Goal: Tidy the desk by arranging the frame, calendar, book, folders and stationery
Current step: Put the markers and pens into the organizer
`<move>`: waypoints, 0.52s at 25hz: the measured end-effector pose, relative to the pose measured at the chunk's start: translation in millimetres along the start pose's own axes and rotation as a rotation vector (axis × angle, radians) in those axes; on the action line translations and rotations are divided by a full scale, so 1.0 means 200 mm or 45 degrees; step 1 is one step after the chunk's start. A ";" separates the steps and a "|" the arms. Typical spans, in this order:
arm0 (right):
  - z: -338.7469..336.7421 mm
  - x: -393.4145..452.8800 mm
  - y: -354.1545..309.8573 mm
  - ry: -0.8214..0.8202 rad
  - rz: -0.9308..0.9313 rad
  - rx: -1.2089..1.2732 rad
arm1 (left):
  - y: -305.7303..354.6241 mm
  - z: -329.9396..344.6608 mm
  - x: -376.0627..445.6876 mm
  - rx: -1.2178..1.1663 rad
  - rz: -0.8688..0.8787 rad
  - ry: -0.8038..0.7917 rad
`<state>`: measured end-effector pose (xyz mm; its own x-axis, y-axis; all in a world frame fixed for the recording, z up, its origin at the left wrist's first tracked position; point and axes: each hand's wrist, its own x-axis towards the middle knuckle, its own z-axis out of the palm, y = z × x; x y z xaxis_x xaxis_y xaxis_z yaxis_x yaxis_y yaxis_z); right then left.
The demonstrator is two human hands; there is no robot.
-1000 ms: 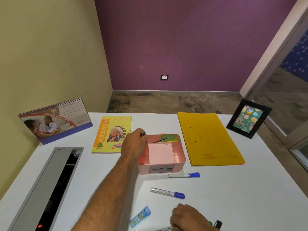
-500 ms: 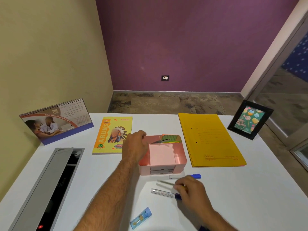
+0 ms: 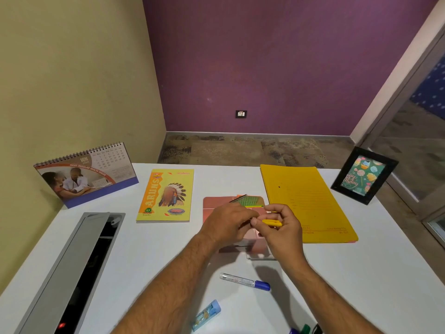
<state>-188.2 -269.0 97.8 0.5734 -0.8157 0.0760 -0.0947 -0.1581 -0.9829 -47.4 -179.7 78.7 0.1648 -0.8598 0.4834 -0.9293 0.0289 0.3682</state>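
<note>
Two hands meet over the pink organizer [image 3: 212,208], mid-desk between book [image 3: 166,195] and yellow folders [image 3: 305,201]. Right hand [image 3: 280,229] pinches a thin yellow pen [image 3: 272,222] near its middle; left hand [image 3: 228,222] has fingers curled at the pen's other end, can't tell if it's gripping. Pen looks light, rigid, smooth plastic, likely slippery; a mid-barrel pinch suits it. Organizer: hard, boxy, compartmented. Blue-capped marker [image 3: 244,282] lies loose on the desk [image 3: 361,273], near edge.

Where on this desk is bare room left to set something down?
Bare desk lies right of the yellow folder, toward the frame, and between the book and cable tray. Crowded: around the pink organiser, blue marker and both hands.
</note>
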 end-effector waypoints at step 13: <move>-0.15 -0.24 0.75 -0.047 0.523 -1.384 | -0.21 -0.11 0.09 -0.320 -1.102 0.482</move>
<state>-253.8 -270.6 -48.4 0.3591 -0.9026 -0.2375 -0.9172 -0.2943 -0.2685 2.3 -185.1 90.2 0.8930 -0.4154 0.1730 -0.3466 -0.3898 0.8532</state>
